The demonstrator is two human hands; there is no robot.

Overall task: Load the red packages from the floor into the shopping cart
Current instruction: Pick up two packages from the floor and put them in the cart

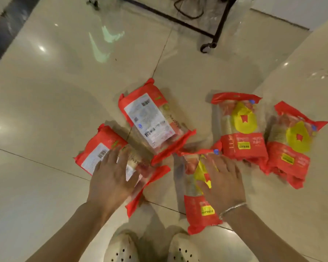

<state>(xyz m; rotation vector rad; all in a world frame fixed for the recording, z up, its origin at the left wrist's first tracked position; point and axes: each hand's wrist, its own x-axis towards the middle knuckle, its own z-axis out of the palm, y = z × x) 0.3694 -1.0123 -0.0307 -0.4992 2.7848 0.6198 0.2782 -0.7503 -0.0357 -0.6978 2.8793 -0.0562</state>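
Floor (45, 103): glossy cream tile, dark grout lines, light glare spots, greenish reflection near top centre.
Black frame (219, 25): thin metal bars with a caster foot, top of view, well apart from the packages; whether it is the cart, cannot tell.
Cable (187, 10): dark loop on the floor inside the frame.
Shoes (121, 248): two cream perforated clogs at bottom edge, just below the packages.
Red packages: five flat soft plastic packs, red crimped ends, clear middles, all lying on the floor.
Left package (95, 154): white barcode label up, tilted.
Centre package (151, 120): white label up, tilted, its lower end near the left package.
Front package (195, 203): yellow badge side up, nearest the shoes.
Right package (240, 129): yellow badge up, upright in view.
Far-right package (293, 144): yellow badge up, just beside the right one, edges overlapping.
Left hand (112, 178): fingers spread flat, palm down over the left package, gripping nothing; contact blurred.
Right hand (223, 184): fingers spread wide, palm down over the front package, not closed on it.
Bracelet (233, 208): thin silver band on the right wrist.
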